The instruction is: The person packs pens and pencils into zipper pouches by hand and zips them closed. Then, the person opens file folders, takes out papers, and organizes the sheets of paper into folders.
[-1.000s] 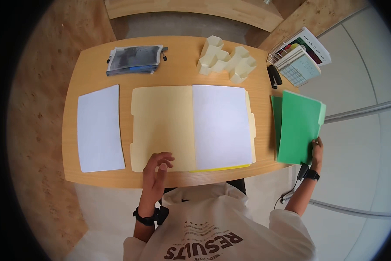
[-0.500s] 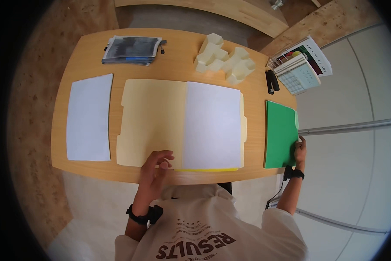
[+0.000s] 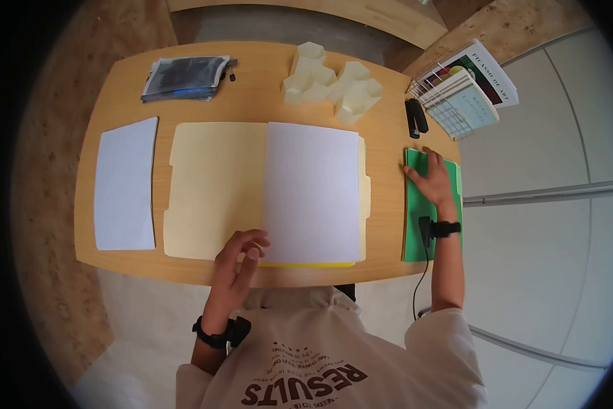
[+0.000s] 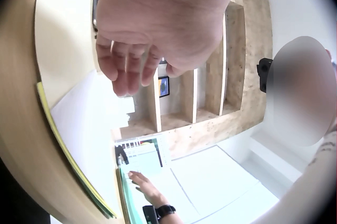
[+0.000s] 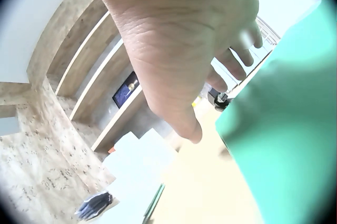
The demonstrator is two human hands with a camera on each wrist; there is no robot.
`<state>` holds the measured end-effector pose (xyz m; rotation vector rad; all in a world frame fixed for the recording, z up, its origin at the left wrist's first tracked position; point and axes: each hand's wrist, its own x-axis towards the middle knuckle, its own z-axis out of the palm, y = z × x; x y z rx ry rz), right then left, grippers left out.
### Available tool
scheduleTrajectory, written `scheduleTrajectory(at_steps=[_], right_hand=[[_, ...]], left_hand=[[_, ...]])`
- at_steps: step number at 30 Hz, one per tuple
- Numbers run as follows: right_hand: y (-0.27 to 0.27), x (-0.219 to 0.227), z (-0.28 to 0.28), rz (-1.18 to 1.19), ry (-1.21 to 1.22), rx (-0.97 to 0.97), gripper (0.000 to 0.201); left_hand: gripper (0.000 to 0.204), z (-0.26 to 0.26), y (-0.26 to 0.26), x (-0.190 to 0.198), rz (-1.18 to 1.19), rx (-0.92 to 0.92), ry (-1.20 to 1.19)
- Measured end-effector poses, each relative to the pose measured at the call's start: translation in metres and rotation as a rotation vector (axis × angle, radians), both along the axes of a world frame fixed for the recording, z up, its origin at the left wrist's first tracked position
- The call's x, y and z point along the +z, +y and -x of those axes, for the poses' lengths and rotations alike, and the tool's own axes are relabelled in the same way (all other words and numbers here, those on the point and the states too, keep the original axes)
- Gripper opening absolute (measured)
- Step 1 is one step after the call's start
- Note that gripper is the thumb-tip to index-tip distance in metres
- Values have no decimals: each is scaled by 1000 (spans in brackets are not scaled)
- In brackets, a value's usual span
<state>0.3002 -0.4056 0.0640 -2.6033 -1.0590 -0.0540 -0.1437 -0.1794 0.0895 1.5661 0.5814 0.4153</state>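
In the head view my right hand (image 3: 436,183) lies over the upper part of a green folder (image 3: 413,235) at the right side of the desk, fingers spread toward its far edge. The right wrist view shows the same green folder (image 5: 295,134) close beside the straight fingers. My left hand (image 3: 238,262) is loosely curled at the near edge of an open manila folder (image 3: 211,184), holding nothing. White sheets (image 3: 312,191) cover that folder's right half, and a yellow edge (image 3: 313,264) peeks out beneath.
A stack of white paper (image 3: 126,187) lies on the left of the desk (image 3: 204,269). Zippered pouches (image 3: 184,78) and cream hexagonal holders (image 3: 310,75) stand along the back. A black stapler (image 3: 415,118) and a wire rack (image 3: 429,95) with books are at the back right.
The raised green folder came down flat onto the right side of the desk. My right hand then moved from its right edge to its top surface. The left hand stayed much the same.
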Motion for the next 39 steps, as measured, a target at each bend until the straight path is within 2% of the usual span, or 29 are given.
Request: scheduleTrajectory(at_steps=[2, 6, 18, 37, 39], right_hand=[[14, -19, -11, 168, -10, -58, 72], [22, -32, -18, 176, -27, -67, 63], [17, -37, -26, 64, -23, 30, 52], [11, -44, -32, -37, 47, 83, 48], [9, -42, -35, -23, 94, 93, 55]], left_hand=[[27, -2, -2, 1, -22, 12, -14], [26, -1, -6, -3, -12, 51, -31], [25, -1, 6, -7, -24, 34, 13], [25, -5, 9, -11, -3, 25, 30], [24, -5, 13, -5, -51, 41, 39]])
